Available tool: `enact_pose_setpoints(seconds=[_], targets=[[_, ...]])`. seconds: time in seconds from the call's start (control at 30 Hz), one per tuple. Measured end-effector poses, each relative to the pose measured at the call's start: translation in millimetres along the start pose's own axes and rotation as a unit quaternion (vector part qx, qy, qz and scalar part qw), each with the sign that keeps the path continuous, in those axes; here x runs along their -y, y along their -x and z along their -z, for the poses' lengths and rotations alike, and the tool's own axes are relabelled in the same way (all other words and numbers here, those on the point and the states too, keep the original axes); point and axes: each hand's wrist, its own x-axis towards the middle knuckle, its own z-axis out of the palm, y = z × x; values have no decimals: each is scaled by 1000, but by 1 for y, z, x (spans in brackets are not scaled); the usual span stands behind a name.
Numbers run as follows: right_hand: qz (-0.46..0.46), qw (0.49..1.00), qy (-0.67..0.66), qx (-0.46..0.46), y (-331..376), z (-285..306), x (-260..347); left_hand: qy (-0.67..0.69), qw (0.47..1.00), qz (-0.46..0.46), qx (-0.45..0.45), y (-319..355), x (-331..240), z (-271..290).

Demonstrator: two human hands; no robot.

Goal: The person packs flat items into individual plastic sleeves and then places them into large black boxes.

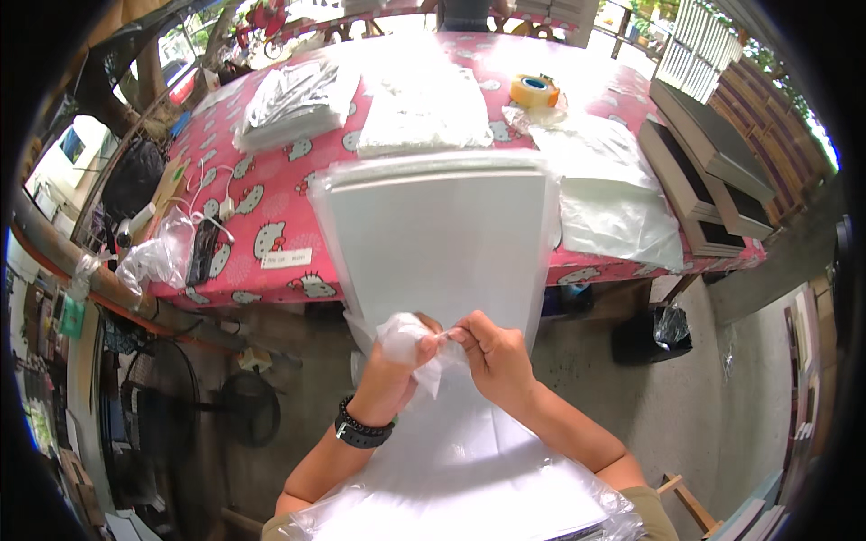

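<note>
My left hand [408, 371] is closed around a crumpled piece of thin white plastic [400, 337], part of which hangs below the fingers. Close beside it, my right hand [496, 357] pinches a small bit of clear film at the left fingertips; the fingers hide most of it. Both hands are over a stack of large white sheets [433, 234] in clear plastic, which lies at the table's near edge. More white sheets in clear plastic [469, 478] rest across my lap, below my forearms.
The table has a pink patterned cover [271, 203]. On it are stacks of clear plastic bags [298, 101], a tape roll [535, 90], white plastic sheets [613, 194], dark-topped boxes [713, 135] and white cables [212, 194]. Below stand a black bin [645, 338] and a fan [161, 397].
</note>
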Motion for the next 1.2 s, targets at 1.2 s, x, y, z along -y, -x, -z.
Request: enact_pose_setpoints(seconds=[1.2], targets=[[246,642,-417,595,2,58,-6,294,937,-117,-148,48,-46,44]])
